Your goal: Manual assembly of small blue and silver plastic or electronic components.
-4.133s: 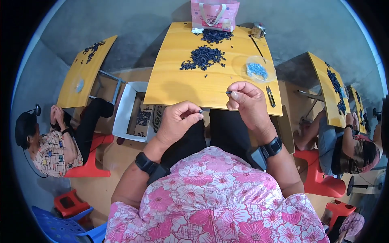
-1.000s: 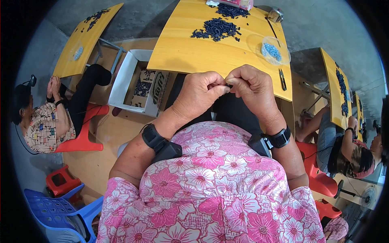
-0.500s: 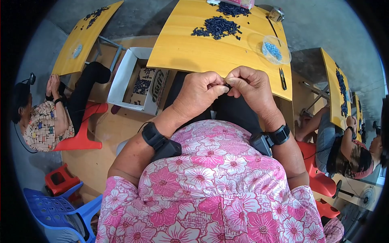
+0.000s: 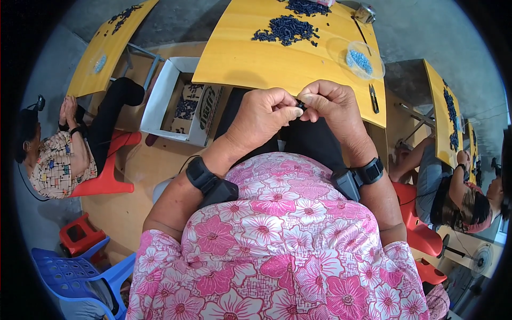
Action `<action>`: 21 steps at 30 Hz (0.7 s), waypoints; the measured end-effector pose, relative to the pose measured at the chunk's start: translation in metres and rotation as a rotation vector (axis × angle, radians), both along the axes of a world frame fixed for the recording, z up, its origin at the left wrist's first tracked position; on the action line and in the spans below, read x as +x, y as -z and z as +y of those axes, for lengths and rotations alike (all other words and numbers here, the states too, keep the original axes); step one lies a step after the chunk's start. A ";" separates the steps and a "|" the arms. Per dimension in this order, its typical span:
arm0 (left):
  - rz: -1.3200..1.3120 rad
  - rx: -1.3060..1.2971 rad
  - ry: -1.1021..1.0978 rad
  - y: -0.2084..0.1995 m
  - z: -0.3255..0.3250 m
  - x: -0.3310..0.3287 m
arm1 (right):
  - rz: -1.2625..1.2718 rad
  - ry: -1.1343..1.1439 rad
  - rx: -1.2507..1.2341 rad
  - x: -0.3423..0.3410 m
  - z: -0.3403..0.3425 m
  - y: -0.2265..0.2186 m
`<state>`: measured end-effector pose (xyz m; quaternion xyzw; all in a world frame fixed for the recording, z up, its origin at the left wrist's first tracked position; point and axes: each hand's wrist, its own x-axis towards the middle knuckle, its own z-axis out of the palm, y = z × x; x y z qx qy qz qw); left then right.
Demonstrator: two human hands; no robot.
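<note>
Table (image 4: 250, 61), yellow and broad, stands in front of the person. Below its near edge the left hand (image 4: 261, 118) and right hand (image 4: 332, 106) meet, fingertips pinching one small dark piece (image 4: 300, 105) between them. On the table's far side lies a heap of dark pieces (image 4: 285, 29); toward its right edge sits a clear dish of blue beads (image 4: 362, 57). Left of the table rests a white box (image 4: 178, 101).
</note>
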<state>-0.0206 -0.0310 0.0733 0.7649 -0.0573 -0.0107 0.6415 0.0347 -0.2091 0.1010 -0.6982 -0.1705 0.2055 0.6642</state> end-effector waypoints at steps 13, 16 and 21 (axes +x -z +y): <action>0.024 -0.083 0.013 0.004 0.001 -0.002 | -0.115 -0.070 -0.039 0.001 0.001 0.002; 0.013 -0.096 0.011 0.003 -0.001 -0.003 | -0.145 -0.045 -0.086 -0.001 0.003 0.001; -0.010 -0.122 -0.002 0.002 -0.003 -0.002 | -0.214 0.008 -0.130 -0.007 0.008 0.000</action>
